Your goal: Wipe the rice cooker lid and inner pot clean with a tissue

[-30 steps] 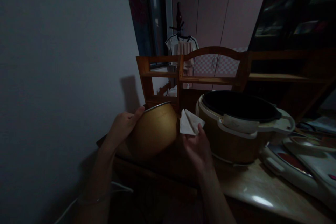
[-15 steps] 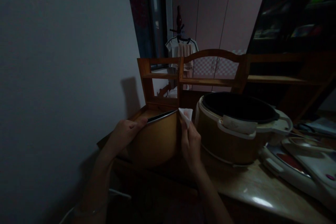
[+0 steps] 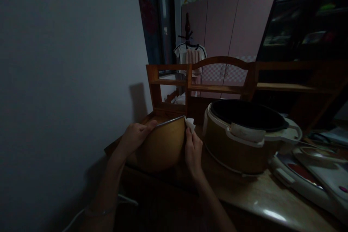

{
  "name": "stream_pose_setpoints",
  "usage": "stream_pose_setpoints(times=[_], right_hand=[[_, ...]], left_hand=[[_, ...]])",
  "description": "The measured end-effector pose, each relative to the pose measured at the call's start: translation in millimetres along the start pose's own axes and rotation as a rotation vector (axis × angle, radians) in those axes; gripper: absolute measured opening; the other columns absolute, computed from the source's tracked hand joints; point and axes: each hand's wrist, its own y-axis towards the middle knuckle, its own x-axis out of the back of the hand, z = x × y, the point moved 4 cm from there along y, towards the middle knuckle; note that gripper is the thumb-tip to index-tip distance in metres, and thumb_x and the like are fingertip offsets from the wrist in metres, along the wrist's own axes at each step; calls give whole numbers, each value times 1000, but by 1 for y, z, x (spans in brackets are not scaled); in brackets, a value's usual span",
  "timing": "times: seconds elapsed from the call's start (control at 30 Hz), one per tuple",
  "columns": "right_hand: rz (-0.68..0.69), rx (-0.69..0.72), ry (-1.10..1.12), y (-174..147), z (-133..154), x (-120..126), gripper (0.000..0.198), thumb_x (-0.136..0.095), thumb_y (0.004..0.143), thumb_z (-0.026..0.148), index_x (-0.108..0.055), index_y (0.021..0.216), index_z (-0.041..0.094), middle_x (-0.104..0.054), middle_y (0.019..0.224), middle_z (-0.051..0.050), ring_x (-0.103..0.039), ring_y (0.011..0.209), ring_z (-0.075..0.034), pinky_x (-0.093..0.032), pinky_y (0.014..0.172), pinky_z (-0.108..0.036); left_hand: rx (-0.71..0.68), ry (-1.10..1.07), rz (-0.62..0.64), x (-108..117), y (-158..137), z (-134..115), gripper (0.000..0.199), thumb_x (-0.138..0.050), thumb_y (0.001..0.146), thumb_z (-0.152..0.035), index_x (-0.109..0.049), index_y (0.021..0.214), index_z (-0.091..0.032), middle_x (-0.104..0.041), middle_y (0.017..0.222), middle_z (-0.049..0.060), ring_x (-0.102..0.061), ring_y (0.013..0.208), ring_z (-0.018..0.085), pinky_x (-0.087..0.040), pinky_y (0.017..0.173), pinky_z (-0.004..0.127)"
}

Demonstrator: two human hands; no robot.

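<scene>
- Left hand (image 3: 137, 137): clamped on the side of the pot, thumb at the rim; the other fingers are mostly out of sight.
- Right hand (image 3: 194, 150): apart from the left, pinching the tissue at the pot's right-hand edge.
- Deep, round, golden pot with a thin silvery rim (image 3: 164, 148): tilted, over the left part of the bench, left of the cooker and apart from it. Whether its base touches the bench cannot be told; its inside is hidden.
- Small, folded, white tissue (image 3: 190, 123): at the right end of the rim, seemingly touching it.
- Wide, round, gold-and-white cooker with a black inner wall (image 3: 228, 148): upright on the bench, open at the top.
- Glossy, pale-topped bench (image 3: 261, 195): carries the cooker.
- Low, white plastic piece with a dark red panel (image 3: 301, 177): right of the cooker.
- Step in hand, as judged: wiping the pot's rim.
- Next move, as judged: calls for a steady left grip and light, even pressure through the tissue along the rim, the pot kept clear of the cooker.
</scene>
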Motion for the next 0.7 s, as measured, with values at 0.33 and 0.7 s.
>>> stream_pose_setpoints(times=[0.33,0.7], right_hand=[[15,72,-38,-14,12,-6,43,-38,102,42,-56,139,29,-63,135,-3,-57,126,-24,-40,107,-40],[99,249,-116,-21,23,-5,44,-36,104,33,-45,147,30,-42,154,-1,-33,146,-20,-26,120,-44]], left_hand=[[-31,-8,-54,4,8,-7,66,-40,87,-69,-35,44,-19,-32,46,-1,-33,48,11,-22,51,29],[-49,-10,-20,0,31,-17,66,-39,86,-69,-44,44,-19,-38,45,0,-39,47,12,-24,51,27]])
